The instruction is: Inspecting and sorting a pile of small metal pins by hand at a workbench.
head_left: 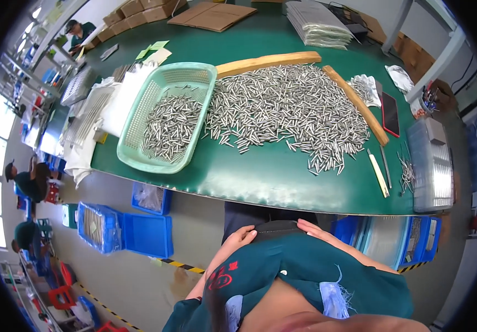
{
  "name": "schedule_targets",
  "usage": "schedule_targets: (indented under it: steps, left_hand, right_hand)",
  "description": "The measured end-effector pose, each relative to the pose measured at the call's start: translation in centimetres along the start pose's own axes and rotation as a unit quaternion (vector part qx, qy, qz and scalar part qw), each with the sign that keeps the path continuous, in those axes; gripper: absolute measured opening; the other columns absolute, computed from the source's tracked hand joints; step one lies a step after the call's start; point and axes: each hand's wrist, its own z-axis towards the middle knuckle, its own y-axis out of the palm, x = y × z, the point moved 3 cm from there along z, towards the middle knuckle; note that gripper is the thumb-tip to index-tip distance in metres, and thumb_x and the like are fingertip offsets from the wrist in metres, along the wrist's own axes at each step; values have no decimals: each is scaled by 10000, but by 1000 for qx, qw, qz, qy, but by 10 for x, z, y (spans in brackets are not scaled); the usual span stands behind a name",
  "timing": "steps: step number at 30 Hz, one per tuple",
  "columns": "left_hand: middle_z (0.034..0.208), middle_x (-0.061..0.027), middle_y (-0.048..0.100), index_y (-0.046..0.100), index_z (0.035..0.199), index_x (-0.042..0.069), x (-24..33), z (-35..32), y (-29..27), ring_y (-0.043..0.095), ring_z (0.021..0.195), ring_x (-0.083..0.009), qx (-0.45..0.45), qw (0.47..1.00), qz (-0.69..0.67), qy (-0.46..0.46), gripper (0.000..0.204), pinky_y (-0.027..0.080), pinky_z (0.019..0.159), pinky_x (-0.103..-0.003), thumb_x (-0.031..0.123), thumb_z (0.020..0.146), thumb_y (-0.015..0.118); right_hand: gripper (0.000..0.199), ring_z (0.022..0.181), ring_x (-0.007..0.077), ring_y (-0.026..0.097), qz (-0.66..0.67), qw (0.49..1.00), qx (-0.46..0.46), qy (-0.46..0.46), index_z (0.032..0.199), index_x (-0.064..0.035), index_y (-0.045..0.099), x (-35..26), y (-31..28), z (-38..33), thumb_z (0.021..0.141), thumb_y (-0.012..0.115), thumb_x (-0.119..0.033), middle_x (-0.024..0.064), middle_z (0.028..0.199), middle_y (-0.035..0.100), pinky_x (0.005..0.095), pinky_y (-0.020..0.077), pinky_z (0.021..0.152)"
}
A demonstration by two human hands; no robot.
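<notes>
My left hand (pixel 240 237) rests at my waist beside a dark stitched piece (pixel 276 226), below the table's front edge. On the other side of that piece lies my right hand (pixel 317 231), its fingers partly hidden. Both look open and hold nothing that I can see. On the green table (pixel 238 180) before me spreads a large heap of small metal pins (pixel 293 105). Left of it stands a pale green plastic basket (pixel 133 119) with more metal pins (pixel 173 124) inside. Two wooden strips, a rear one (pixel 269 62) and a right-hand one (pixel 357 105), border the heap.
At right lie a utility knife (pixel 378 174), a thin metal rod (pixel 386 166), a red-edged phone (pixel 390 114) and clear plastic boxes (pixel 429 166). Stacked plastic sheets (pixel 318 25) and flat cardboard (pixel 212 15) are at the back. Blue bins (pixel 148 235) stand on the floor. Several people work at far left.
</notes>
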Motion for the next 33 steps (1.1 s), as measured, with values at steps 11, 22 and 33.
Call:
schedule_targets:
  steps: [11, 22, 33]
  left_hand:
    - [907, -167, 626, 563, 1072, 29, 24, -33, -17, 594, 902, -264, 27, 977, 199, -70, 469, 440, 799, -304, 439, 853, 498]
    - [837, -64, 620, 590, 965, -3, -16, -27, -23, 570, 813, -125, -76, 996, 42, 8, 283, 447, 724, -258, 258, 873, 531]
    - [783, 4, 581, 549, 850, 38, -32, 16, 1, 531, 732, -63, -97, 994, -36, -18, 89, 434, 663, -218, 127, 851, 548]
  right_hand:
    - [476, 1326, 214, 161, -3, 1000, 10, 14, 1348, -82, 295, -2, 0, 2, 935, 380, -304, 105, 1428, 194, 314, 159, 1062]
    - [489, 1307, 262, 212, -44, 998, -26, 39, 1328, -83, 331, -23, -3, 22, 924, 388, -352, 147, 1402, 245, 347, 202, 1054]
    - [440, 1310, 243, 194, -11, 1000, 9, 26, 1322, -105, 354, -4, -5, -11, 920, 414, -273, 107, 1409, 227, 346, 202, 1049]
